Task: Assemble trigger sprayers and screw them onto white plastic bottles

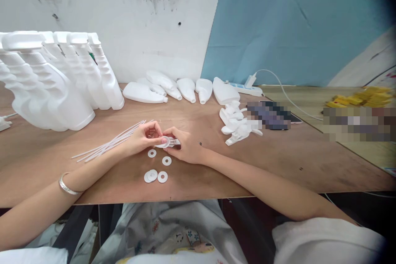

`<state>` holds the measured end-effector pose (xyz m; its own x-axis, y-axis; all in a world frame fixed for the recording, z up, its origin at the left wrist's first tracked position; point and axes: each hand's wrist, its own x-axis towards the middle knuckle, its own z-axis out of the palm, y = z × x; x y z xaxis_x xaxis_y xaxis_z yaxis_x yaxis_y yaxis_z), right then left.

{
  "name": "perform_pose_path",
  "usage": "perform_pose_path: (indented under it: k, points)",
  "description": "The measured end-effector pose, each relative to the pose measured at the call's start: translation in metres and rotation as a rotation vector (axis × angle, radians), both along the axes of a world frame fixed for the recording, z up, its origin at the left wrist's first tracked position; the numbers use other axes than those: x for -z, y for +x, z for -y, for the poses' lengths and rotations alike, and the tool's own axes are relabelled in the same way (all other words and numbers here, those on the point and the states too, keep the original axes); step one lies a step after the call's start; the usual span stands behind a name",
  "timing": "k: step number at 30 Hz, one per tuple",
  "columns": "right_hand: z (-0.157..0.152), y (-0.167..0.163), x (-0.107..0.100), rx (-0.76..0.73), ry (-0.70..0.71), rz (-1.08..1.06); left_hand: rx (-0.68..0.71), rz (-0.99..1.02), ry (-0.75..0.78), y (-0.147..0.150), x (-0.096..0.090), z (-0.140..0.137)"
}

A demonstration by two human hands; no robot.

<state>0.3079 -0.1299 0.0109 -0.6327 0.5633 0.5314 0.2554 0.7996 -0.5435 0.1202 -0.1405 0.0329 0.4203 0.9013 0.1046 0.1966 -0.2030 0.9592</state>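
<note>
printed cloth (173, 225) lies below the counter's (201, 183) near edge; beyond flat white rings (151, 175), left hand (148, 137) and right hand (186, 146) pinch a white plastic piece (173, 142).

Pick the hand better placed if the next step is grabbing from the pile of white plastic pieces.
Probably the right hand: the pile lies on its side, while the left hand would reach past it. Both are on the white part, so the right must let go first.
</note>
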Motion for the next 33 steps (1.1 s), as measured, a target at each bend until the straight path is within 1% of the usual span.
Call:
perform_pose_path:
  k: [4,13,17,23,25,29,31,33]
  points:
    - [0.0001,-0.0005,-0.0001,0.007,0.024,0.004,-0.014,-0.045,0.03,0.0028,-0.0011,0.0011]
    - [-0.0009,0.0,0.0016,-0.002,0.028,0.011,-0.043,-0.063,0.02,0.0016,0.0014,-0.0003]
    - [-0.0007,0.0004,0.0006,0.017,0.003,0.01,-0.011,-0.025,-0.01,0.0007,-0.0003,0.0005]
    - [-0.0018,0.0003,0.001,0.003,-0.046,-0.04,-0.008,-0.056,0.028,-0.0001,-0.0019,0.0034]
    - [-0.0033,0.0002,0.0021,0.003,-0.064,-0.059,-0.019,-0.088,0.106,-0.0009,-0.0021,0.0041]
    - [-0.0051,0.0008,0.0031,0.014,-0.065,-0.075,-0.004,-0.216,0.368,-0.0031,-0.0031,0.0034]
    - [-0.0049,0.0015,0.0028,0.011,-0.048,-0.065,0.024,-0.251,0.445,-0.0041,-0.0034,0.0023]
    - [-0.0048,0.002,0.0028,-0.006,-0.026,-0.044,0.043,-0.27,0.49,-0.0049,-0.0035,0.0014]
